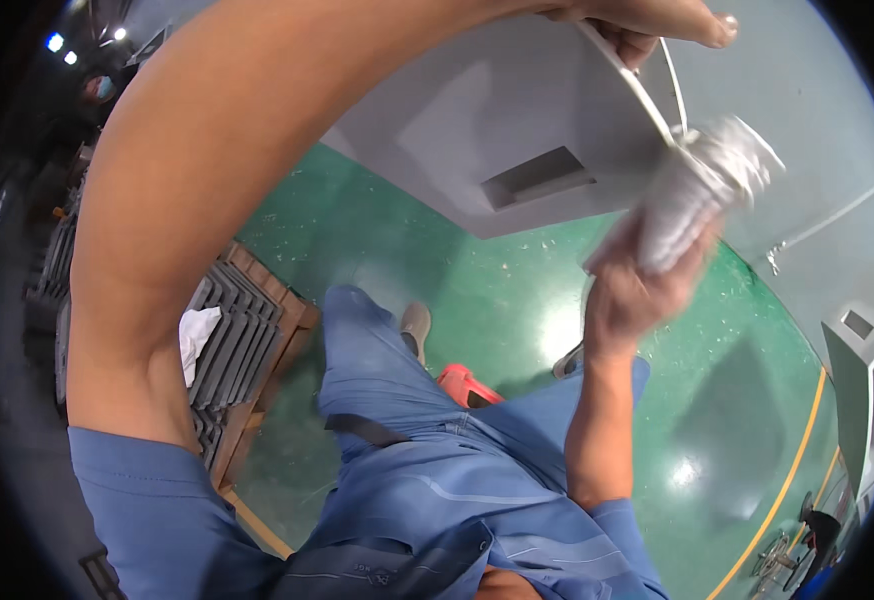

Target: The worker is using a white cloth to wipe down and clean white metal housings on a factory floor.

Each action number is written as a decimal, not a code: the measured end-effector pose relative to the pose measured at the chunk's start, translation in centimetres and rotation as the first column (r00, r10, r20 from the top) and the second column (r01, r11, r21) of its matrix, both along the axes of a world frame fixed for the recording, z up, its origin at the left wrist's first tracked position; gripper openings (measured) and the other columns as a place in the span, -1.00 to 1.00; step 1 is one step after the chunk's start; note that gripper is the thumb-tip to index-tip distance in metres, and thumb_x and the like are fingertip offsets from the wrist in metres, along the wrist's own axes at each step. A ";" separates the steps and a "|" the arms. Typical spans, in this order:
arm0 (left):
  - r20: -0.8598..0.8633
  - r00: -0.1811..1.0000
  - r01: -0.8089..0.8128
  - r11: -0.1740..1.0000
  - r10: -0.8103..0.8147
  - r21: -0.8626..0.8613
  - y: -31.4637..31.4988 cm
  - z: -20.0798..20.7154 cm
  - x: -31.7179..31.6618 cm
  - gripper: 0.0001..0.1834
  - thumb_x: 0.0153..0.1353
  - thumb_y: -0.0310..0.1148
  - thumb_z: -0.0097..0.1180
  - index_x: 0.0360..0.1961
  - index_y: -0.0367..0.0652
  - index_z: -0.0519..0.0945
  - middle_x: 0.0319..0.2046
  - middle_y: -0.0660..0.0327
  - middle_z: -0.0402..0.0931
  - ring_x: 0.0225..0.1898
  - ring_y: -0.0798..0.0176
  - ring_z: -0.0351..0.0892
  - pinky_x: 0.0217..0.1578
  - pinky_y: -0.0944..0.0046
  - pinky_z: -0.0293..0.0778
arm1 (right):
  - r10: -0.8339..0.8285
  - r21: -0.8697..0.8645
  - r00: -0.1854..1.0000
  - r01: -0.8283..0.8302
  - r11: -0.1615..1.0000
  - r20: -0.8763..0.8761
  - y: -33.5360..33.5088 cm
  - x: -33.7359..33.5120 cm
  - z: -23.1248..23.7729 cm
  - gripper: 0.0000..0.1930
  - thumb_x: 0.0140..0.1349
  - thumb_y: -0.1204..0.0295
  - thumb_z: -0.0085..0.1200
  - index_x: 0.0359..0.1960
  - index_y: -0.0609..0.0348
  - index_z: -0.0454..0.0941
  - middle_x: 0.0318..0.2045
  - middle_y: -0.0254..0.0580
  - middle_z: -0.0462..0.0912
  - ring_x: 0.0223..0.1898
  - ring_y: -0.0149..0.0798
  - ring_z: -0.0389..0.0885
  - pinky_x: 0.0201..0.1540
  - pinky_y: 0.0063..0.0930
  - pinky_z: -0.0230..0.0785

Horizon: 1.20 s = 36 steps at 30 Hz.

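At the top, my left hand [647, 25] has its fingers curled at a thin white strip [640, 95], with the thumb stretched out to the right. The strip runs down toward a white bundle [702, 180], smeared by motion, with loops of white strip or cord around its upper end. My right hand [642, 290] is wrapped around the lower part of this bundle. Behind both hands stands a grey sheet-metal panel or cabinet [437, 120] with a rectangular cutout [537, 178]. Blur hides exactly what the bundle is made of.
Stacked grey metal parts [242, 330] lie on a wooden pallet [292, 310] at the left, with a white cloth [195, 335] on them. A red object [467, 385] is on the green floor between my legs. Another grey panel [850, 400] stands at the right.
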<state>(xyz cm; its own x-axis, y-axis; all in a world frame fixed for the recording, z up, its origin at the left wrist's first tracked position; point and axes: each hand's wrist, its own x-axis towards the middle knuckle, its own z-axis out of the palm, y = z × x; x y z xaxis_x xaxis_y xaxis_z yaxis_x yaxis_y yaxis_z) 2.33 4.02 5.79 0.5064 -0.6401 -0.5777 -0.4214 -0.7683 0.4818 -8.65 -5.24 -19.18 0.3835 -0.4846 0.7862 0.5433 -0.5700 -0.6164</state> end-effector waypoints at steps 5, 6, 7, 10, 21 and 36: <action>0.292 0.956 0.005 1.000 0.000 -0.017 3.0 -2.2 -0.1 -0.39 0.36 0.03 -0.29 -0.56 -0.26 0.53 -0.57 0.10 0.43 -0.48 0.12 0.37 -0.28 0.04 0.28 | -0.257 -0.276 0.966 0.254 0.927 0.026 8.5 5.5 3.0 -0.20 -0.02 0.09 0.30 0.28 0.04 0.27 -0.32 0.02 0.46 -0.55 0.00 0.56 -0.62 -0.26 0.45; 0.327 0.945 0.014 1.000 -0.009 -0.013 3.4 -2.5 0.1 -0.39 0.36 0.03 -0.28 -0.56 -0.27 0.53 -0.57 0.10 0.43 -0.48 0.12 0.37 -0.28 0.04 0.28 | -0.200 -0.316 0.980 0.191 0.929 0.003 9.5 5.5 4.2 -0.24 0.00 0.08 0.27 0.25 0.04 0.31 -0.35 0.00 0.46 -0.59 -0.02 0.55 -0.65 -0.26 0.44; 0.358 0.934 0.017 1.000 -0.012 -0.012 3.7 -3.0 0.2 -0.40 0.36 0.02 -0.28 -0.56 -0.27 0.54 -0.57 0.10 0.43 -0.48 0.12 0.37 -0.28 0.04 0.28 | -0.142 -0.352 0.990 0.125 0.928 -0.022 10.4 5.6 5.4 -0.28 0.02 0.07 0.24 0.23 0.04 0.35 -0.37 -0.03 0.47 -0.62 -0.04 0.55 -0.67 -0.26 0.44; 0.443 0.896 0.030 0.999 -0.020 -0.014 4.3 -3.8 0.7 -0.41 0.35 0.01 -0.26 -0.55 -0.27 0.54 -0.57 0.10 0.44 -0.48 0.12 0.37 -0.28 0.04 0.29 | -0.051 -0.490 0.998 0.064 0.869 0.041 12.7 6.3 7.1 -0.50 0.10 0.04 0.20 0.06 -0.10 0.50 -0.44 -0.12 0.49 -0.59 -0.11 0.55 -0.67 -0.27 0.39; 0.611 0.791 -0.002 1.000 -0.003 0.007 7.3 -5.2 1.3 -0.46 0.32 -0.03 -0.20 -0.53 -0.28 0.55 -0.56 0.09 0.46 -0.47 0.13 0.39 -0.28 0.06 0.30 | -0.163 -0.660 0.640 -0.717 0.222 -0.751 15.1 8.4 -13.7 -0.75 0.09 0.38 0.10 -0.19 0.16 0.61 -0.37 -0.04 0.62 -0.24 -0.10 0.68 -0.32 -0.29 0.56; 0.653 0.757 -0.014 1.000 0.026 -0.023 10.5 -6.5 1.9 -0.53 0.29 -0.09 -0.12 -0.50 -0.30 0.57 -0.55 0.09 0.48 -0.46 0.14 0.41 -0.28 0.07 0.31 | -0.023 -0.810 0.910 -0.356 0.466 -0.413 26.2 13.6 -4.3 -0.52 0.07 0.38 0.09 0.11 -0.01 0.51 -0.26 -0.08 0.55 -0.37 -0.22 0.62 -0.43 -0.37 0.49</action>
